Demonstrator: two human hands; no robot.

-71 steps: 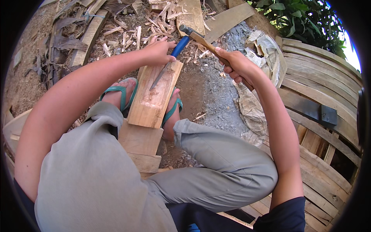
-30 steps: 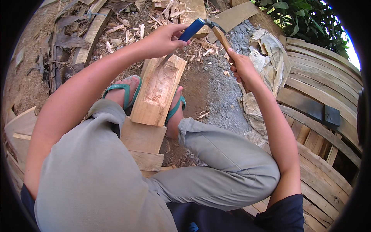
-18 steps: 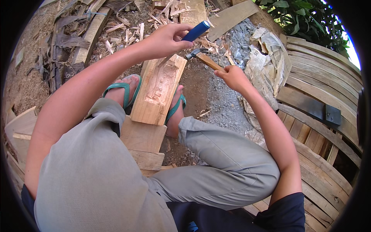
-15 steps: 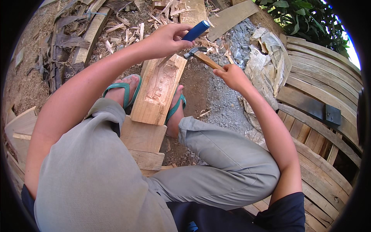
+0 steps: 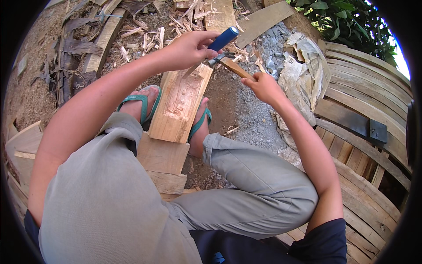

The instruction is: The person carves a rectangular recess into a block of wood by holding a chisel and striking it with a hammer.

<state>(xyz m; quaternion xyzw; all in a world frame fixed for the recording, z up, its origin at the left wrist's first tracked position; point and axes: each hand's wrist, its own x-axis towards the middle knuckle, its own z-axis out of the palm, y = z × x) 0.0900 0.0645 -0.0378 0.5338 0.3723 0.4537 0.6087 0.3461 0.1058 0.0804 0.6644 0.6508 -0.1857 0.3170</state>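
My left hand (image 5: 192, 48) is closed around a chisel (image 5: 224, 38) with a blue handle. Its blade slants down to the far end of a wooden block (image 5: 169, 127), beside a rough hollow (image 5: 188, 91) cut into the top face. My right hand (image 5: 264, 88) grips the wooden handle of a claw hammer (image 5: 235, 67). The hammer's metal head is close by the chisel, just below my left fingers; whether they touch I cannot tell. The block lies between my feet, which wear green flip-flops (image 5: 144, 104).
Boards (image 5: 163, 155) lie under and behind the block's near end. Wood chips (image 5: 151, 42) litter the ground ahead. Grey gravel (image 5: 252, 114) and a torn paper sack (image 5: 303, 66) lie to the right, beside stacked planks (image 5: 365, 75). Leafy branches (image 5: 345, 20) show at the far right.
My left hand and the chisel have shifted slightly nearer and to the right. The hammer has moved a little to the left. The block stays in place.
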